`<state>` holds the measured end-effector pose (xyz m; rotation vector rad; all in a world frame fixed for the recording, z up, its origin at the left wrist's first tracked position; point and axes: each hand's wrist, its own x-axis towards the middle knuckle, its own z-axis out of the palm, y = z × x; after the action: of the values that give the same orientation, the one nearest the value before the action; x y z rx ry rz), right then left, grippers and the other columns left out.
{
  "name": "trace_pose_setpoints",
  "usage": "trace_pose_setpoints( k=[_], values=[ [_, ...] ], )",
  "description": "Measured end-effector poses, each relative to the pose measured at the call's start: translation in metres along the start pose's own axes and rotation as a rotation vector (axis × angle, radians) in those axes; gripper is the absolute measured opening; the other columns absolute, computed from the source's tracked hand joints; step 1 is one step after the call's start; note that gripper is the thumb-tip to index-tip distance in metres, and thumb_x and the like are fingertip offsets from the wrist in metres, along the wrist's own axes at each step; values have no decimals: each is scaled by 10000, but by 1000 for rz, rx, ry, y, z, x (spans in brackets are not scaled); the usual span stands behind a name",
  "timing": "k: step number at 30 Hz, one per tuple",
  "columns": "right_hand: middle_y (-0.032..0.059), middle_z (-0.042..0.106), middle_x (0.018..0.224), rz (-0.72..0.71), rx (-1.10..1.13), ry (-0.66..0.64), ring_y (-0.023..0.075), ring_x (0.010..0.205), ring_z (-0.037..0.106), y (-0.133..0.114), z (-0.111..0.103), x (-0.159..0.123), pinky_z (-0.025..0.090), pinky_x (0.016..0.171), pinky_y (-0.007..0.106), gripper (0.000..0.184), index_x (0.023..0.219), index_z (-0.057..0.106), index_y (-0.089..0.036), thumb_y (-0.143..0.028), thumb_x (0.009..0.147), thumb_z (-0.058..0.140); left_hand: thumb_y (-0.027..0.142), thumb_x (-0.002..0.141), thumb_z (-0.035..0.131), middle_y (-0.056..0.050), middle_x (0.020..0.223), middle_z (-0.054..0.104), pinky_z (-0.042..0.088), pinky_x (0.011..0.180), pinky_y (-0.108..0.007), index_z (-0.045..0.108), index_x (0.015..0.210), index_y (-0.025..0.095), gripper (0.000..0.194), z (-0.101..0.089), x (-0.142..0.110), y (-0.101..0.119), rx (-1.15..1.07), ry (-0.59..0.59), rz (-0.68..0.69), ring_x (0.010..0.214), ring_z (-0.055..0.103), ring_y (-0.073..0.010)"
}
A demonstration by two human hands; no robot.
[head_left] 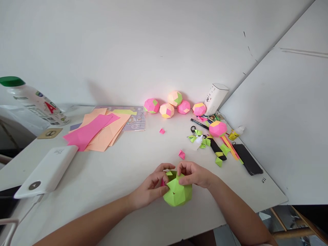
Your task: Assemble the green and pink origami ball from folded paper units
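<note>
Near the front of the table, a green folded-paper ball (178,195) with an opening at its top is held between both hands. My left hand (151,188) grips its left edge with thumb and fingers, and a bit of pink paper (162,182) shows by those fingers. On the upper right rim, my right hand (192,175) pinches the green paper between thumb and fingers. Just beyond the hands lies a small pink folded paper piece (181,154). Farther back sits a second pink piece (162,131). The inside of the ball is mostly hidden.
Finished paper balls (167,111) stand along the wall. Pink and orange paper sheets (107,131), a white power bank (48,171) and a bottle (38,102) are at left. On the right lie green paper pieces (218,162), a cutter (216,148), a glue bottle (236,133) and a black phone (247,160).
</note>
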<state>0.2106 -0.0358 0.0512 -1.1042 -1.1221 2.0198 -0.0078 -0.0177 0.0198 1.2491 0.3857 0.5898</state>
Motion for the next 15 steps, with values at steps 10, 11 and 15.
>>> trace_pose_setpoints(
  k=[10, 11, 15],
  values=[
    [-32, 565, 752, -344, 152, 248, 106, 667, 530, 6, 12, 6, 432, 606, 240, 290, 792, 604, -201, -245, 610, 825, 524, 843, 544, -112, 1384, 372, 441, 919, -391, 425, 1229, 264, 481, 1, 3, -4, 68, 423, -16, 1146, 489, -264],
    [-32, 561, 747, -388, 143, 288, 110, 669, 524, 7, 13, 6, 433, 605, 245, 281, 783, 601, -208, -256, 616, 821, 536, 841, 539, -117, 1314, 450, 446, 910, -391, 406, 1240, 250, 509, 1, 3, -4, 66, 459, -42, 1119, 510, -261],
    [-34, 536, 713, -516, 61, 425, 105, 610, 477, 14, 15, 9, 409, 540, 237, 256, 795, 603, -223, -295, 646, 799, 542, 836, 540, -91, 1084, 586, 498, 727, -378, 430, 1168, 206, 485, 2, 5, -3, -7, 603, -141, 777, 623, -209]
  ],
)
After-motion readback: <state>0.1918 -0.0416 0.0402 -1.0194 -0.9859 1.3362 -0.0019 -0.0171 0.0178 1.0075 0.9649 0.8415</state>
